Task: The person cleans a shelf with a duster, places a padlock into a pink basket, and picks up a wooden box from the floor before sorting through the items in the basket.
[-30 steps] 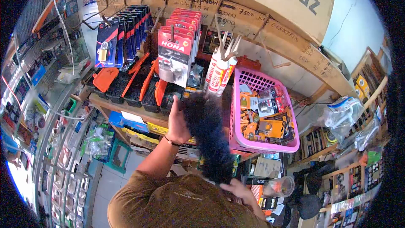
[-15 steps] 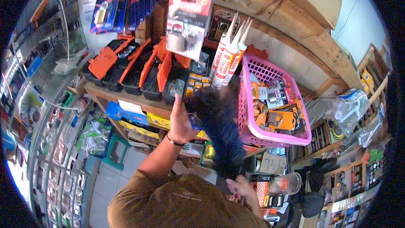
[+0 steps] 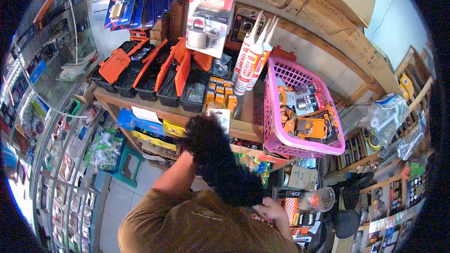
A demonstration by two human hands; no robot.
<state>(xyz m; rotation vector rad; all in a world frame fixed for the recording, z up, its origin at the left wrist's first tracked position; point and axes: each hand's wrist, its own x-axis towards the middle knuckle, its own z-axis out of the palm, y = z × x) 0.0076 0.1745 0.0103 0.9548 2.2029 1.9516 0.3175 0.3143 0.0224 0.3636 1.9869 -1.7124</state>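
Observation:
A dark, fluffy duster (image 3: 224, 166) slants across the front of the wooden shelf. My right hand (image 3: 272, 208) is closed around its lower end, near my chest. My left forearm (image 3: 176, 178) reaches up beneath the duster's far end, which hides the hand and its fingers. A small white pack (image 3: 220, 119) sticks out just above the duster. Small orange-and-white boxes (image 3: 220, 97) sit on the shelf behind it. White sealant tubes (image 3: 248, 65) stand upright beside these boxes.
Black bins with orange lids (image 3: 176, 77) line the shelf's left side. A pink basket (image 3: 276, 136) of packaged padlocks stands on the right. Carded padlocks (image 3: 208, 23) hang above. A glass display rack (image 3: 61, 168) stands at far left, and a clear plastic cup (image 3: 323, 200) at lower right.
The duster has swung left and down from beside the sealant tubes to the shelf's front edge. My left hand, open with fingers up before, is now covered by it.

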